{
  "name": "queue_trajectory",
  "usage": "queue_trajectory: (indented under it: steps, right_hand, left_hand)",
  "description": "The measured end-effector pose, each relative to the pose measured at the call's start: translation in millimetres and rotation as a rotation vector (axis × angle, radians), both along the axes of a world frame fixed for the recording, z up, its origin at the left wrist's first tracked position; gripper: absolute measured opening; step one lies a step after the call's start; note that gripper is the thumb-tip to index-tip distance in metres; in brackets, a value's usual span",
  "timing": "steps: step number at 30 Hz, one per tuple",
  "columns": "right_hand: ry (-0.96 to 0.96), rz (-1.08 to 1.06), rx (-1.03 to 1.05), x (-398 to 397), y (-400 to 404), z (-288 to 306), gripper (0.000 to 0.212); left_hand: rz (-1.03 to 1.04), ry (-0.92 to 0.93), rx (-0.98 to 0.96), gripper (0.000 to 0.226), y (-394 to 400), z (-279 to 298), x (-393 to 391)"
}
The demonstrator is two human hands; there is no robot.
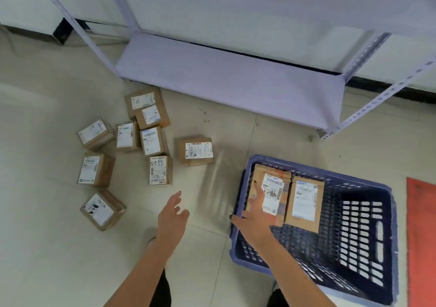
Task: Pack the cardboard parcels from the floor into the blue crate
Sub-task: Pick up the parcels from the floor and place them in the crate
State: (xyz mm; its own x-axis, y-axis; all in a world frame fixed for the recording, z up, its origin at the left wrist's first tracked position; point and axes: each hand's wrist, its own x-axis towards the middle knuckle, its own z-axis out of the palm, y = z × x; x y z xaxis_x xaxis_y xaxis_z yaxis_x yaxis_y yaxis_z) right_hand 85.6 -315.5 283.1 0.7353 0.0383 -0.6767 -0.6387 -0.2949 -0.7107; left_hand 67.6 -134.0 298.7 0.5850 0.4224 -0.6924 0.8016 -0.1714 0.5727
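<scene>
- Two cardboard parcels are sitting side by side in the far left corner of the blue crate (387,247), lower right of the frame: the left parcel (277,184) and the right parcel (305,203), both label-up and touching each other.
- The right hand (256,214) is lying over the near end of the left parcel with fingers straight and slightly spread, seemingly pressing or settling it into place rather than gripping it.
- The left hand (173,214) is hovering over bare floor at lower centre, fingers loose and apart, holding nothing and pointing toward the parcels waiting on the floor.
- Judged from this, the packing is at an early stage: two parcels in, nine more waiting at centre left.
- The next move probably calls for a reach to the closest ones, the marked parcel (160,170) or the lone parcel (195,150) nearest the crate, then setting it snugly beside the pair so the rows stay tight.
- The marked parcel's white label is carrying handwriting that looks like "5288"; every other parcel is showing a white shipping label with barcodes, the print too small to read.
- A pale metal shelf rack (226,78) is standing behind, and a red mat (421,236) is edging the right of the frame.
</scene>
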Motion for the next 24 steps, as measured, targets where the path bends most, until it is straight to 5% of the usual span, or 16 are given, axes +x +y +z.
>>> queue_trajectory:
  steps: [11, 24]
  right_hand:
    - [0.212, -0.086, 0.028, 32.3, 174.3, -65.1, 0.088]
    - [0.257, -0.124, -0.225, 113.7, 191.6, -194.9, 0.079]
  left_hand:
    - [-0.076, 0.124, -0.024, 0.052, 165.9, -79.4, 34.9]
    - [-0.131, 0.091, -0.116, 0.050, 171.0, -207.9, 108.6]
